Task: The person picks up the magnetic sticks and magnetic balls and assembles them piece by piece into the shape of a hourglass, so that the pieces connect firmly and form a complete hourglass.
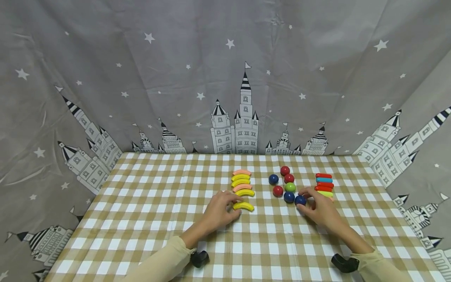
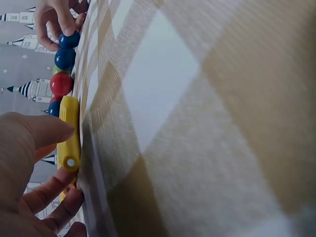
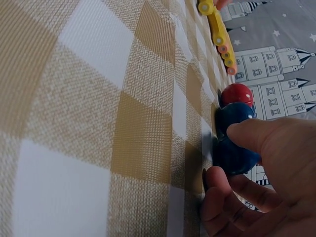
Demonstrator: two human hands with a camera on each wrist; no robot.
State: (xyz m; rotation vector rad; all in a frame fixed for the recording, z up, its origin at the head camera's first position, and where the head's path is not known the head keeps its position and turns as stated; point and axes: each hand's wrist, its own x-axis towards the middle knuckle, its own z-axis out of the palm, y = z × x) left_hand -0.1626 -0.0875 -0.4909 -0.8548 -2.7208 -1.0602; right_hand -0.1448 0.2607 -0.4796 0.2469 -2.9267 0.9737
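A yellow curved toy piece, with a hole in its end, lies nearest the front of its row. Around its left end sit the spread thumb and fingers of my left hand; in the left wrist view the thumb overlaps the piece. My right hand holds a dark blue ball between thumb and fingers, low at the cloth. Right beside it is another dark blue ball. In the right wrist view the thumb covers part of the two blue balls.
Behind the front piece, yellow and salmon curved pieces form a row. Red balls, a green ball and a blue ball cluster mid-right. Colourful sticks line up beyond my right hand. A checked cloth covers the table.
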